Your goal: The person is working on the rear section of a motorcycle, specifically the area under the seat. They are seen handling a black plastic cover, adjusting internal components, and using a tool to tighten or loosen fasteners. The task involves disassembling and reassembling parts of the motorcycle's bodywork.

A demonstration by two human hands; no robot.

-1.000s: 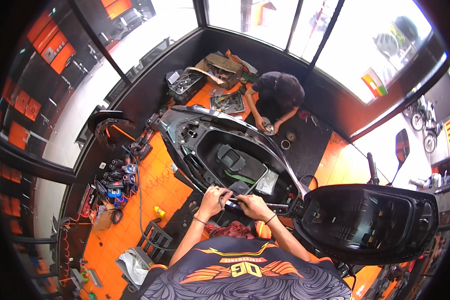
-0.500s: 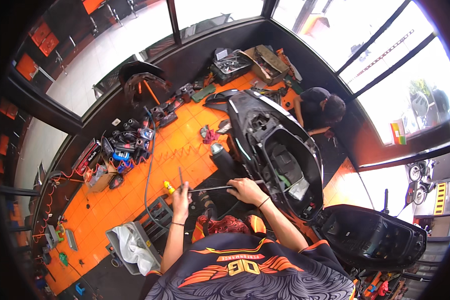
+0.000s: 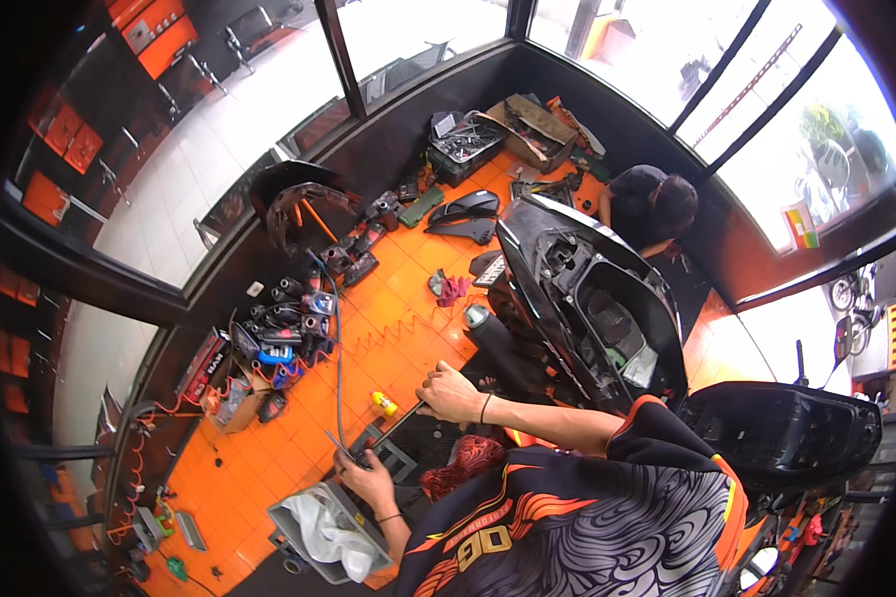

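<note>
My left hand [image 3: 372, 485] is closed around a thin grey metal rod [image 3: 338, 445], whose free end points up and away. It is just above a grey bin [image 3: 287, 517] lined with a white plastic bag [image 3: 334, 532]. My right hand [image 3: 452, 392] reaches across to the left with curled fingers; what they hold, if anything, is hidden. Left of that hand, a yellow bottle [image 3: 384, 403] appears against the orange floor. To the right stands a partly stripped scooter [image 3: 558, 289], its storage compartment [image 3: 612, 313] uncovered and its seat [image 3: 782, 438] tipped back.
Several bottles [image 3: 279, 333] and a cardboard box [image 3: 237, 398] line the left wall. A dark hose [image 3: 340, 368] and coiled red air line [image 3: 393, 333] cross the orange floor. Beyond the scooter a co-worker [image 3: 652, 204] crouches. A tool crate [image 3: 463, 139] stands at the back.
My left hand has lowered toward the bin with the rod. My right hand has moved left, away from the scooter. The long bar between my hands no longer shows there. The view has turned.
</note>
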